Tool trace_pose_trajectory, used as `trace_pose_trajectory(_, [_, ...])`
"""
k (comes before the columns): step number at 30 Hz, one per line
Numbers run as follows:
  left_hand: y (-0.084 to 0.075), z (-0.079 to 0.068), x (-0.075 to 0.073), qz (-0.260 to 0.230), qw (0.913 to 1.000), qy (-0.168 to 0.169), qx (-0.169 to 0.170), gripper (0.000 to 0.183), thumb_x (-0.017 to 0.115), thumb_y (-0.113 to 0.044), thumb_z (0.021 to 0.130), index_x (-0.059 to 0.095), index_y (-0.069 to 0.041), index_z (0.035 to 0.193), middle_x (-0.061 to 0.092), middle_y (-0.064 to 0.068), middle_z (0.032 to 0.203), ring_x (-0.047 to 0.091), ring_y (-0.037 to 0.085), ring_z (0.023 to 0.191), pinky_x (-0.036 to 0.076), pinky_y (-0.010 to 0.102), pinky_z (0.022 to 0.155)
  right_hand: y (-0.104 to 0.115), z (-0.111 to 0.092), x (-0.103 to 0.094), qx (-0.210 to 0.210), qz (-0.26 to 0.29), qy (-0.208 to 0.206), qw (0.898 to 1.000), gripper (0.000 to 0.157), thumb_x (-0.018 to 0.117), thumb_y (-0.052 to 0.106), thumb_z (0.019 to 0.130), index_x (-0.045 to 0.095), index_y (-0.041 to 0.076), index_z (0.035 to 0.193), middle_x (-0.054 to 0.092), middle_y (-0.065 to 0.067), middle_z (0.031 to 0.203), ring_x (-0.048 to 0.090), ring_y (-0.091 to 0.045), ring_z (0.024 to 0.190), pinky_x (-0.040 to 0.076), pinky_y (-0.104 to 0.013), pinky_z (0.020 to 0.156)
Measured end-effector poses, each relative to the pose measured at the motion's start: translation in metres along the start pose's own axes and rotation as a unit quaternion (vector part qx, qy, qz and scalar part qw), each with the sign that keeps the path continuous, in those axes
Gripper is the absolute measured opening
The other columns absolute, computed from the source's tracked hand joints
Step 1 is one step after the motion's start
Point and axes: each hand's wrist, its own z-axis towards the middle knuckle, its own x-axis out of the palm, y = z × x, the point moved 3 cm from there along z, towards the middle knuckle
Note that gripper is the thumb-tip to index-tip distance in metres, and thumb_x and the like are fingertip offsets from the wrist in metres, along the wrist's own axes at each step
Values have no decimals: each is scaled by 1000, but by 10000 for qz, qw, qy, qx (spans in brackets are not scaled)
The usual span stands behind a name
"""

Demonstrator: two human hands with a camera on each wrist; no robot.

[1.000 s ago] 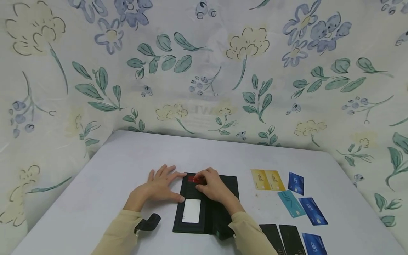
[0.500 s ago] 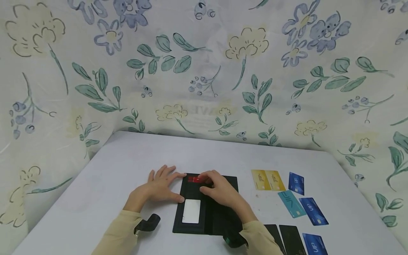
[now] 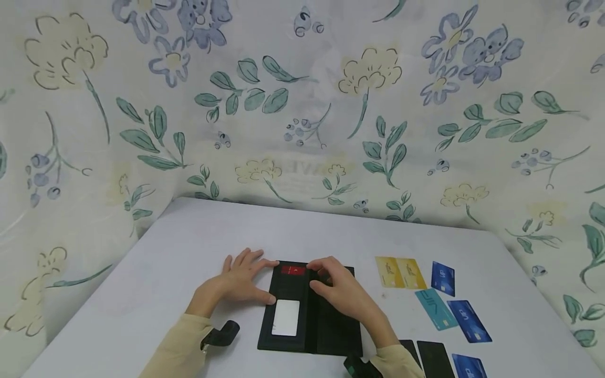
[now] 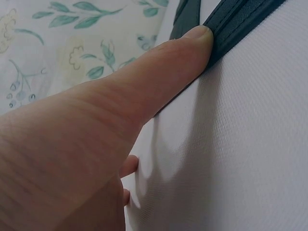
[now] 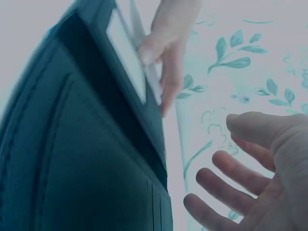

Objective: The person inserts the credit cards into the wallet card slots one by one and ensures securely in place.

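Note:
A black card wallet (image 3: 337,331) lies spread flat on the white table. In its upper left slot a red card (image 3: 293,270) shows, and below that is a white window (image 3: 285,317). My left hand (image 3: 233,283) has its fingers spread, with the index fingertip and thumb resting on the wallet's left edge; in the left wrist view the thumb (image 4: 168,67) presses on that edge. Over the wallet's right half hovers my right hand (image 3: 342,291), its fingers loosely bent. Nothing sits between those fingers (image 5: 236,173) in the right wrist view.
To the right lie two gold cards (image 3: 400,273), a teal card (image 3: 436,308) and several blue cards (image 3: 469,321). Black cards (image 3: 435,359) are at the front right, partly behind the right sleeve (image 3: 397,362). A flower-patterned sheet (image 3: 302,105) stands behind the table.
My right hand has drawn back to the right from the red card, which is now fully uncovered in its slot. The left hand keeps its place on the wallet.

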Motion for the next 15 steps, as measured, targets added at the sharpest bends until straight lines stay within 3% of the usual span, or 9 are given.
trace_pose_trajectory(4, [-1,-1,1,-9,10000,-10,33,82,81,-52,73,49,-25,143,23,18,160,7,47,148,-2,72,112,-4,-2,-2,12,-228,-42,9997,32,62,19,98,58,12,129,57,-6,128,56,-27,115,48,-48,96])
trace_pose_trajectory(15, [2,-2,2,-43,9999,-26,103,83,80,-53,74,48,-24,144,22,18,160,5,46,148,-4,72,112,-2,-8,-30,1,-26,-423,9991,39,64,13,96,55,11,134,57,-10,132,53,-26,119,45,-52,103])
